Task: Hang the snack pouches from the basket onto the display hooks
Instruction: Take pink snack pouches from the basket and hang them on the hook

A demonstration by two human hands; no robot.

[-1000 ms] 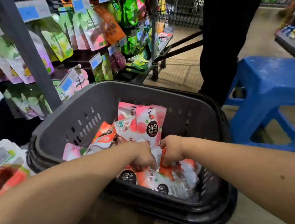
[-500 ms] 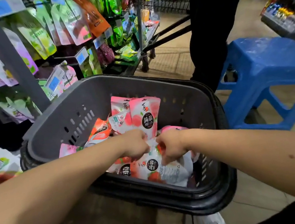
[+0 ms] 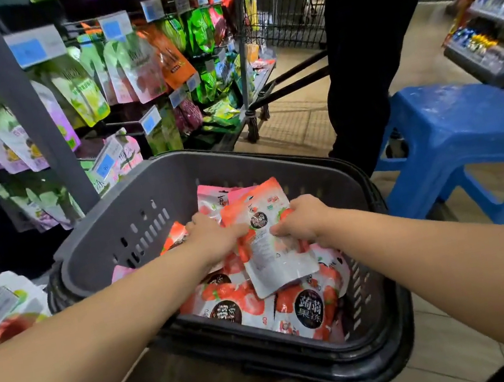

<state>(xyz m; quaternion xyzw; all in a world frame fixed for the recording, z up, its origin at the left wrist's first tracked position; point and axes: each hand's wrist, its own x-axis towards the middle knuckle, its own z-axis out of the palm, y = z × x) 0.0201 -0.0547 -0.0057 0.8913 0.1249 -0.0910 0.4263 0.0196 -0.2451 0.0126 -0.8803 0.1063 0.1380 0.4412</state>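
Snack pouches (image 3: 302,310) fill the basket (image 3: 171,181), between display rack (image 3: 24,113) and blue stool (image 3: 469,132).

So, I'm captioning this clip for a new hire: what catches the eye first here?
Both hands meet mid-frame over the grey basket: the left hand and right hand grip a pink pouch above a heap of similar ones. Left of the basket, colourful hanging pouches crowd the display hooks; a blue stool stands to its right.
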